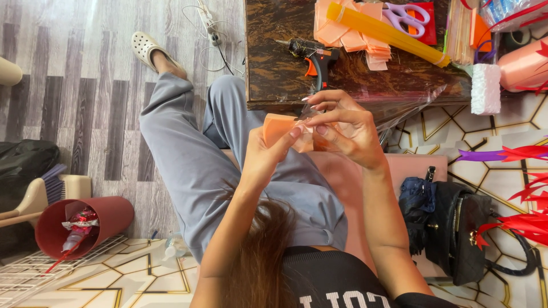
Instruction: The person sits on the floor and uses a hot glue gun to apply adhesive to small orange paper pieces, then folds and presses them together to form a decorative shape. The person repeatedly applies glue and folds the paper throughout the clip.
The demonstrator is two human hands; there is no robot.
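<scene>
Both my hands meet over my lap on a small folded piece of orange paper (278, 126). My left hand (268, 151) pinches its near side with thumb and fingers. My right hand (345, 130) grips its right side, where a bit of clear film also shows. Just beyond my hands a black and orange glue gun (313, 56) lies on the dark marbled table (274, 80). A stack of cut orange paper pieces (348, 31) and a long orange roll (388, 33) lie farther back on the table.
Purple-handled scissors (406, 16) rest on the table beside a white foam block (486, 88) and a peach ribbon spool (525, 65). A black quilted handbag (462, 231) sits at my right with red ribbons (528, 222). A red bin (80, 225), brush and dustpan (45, 191) stand left.
</scene>
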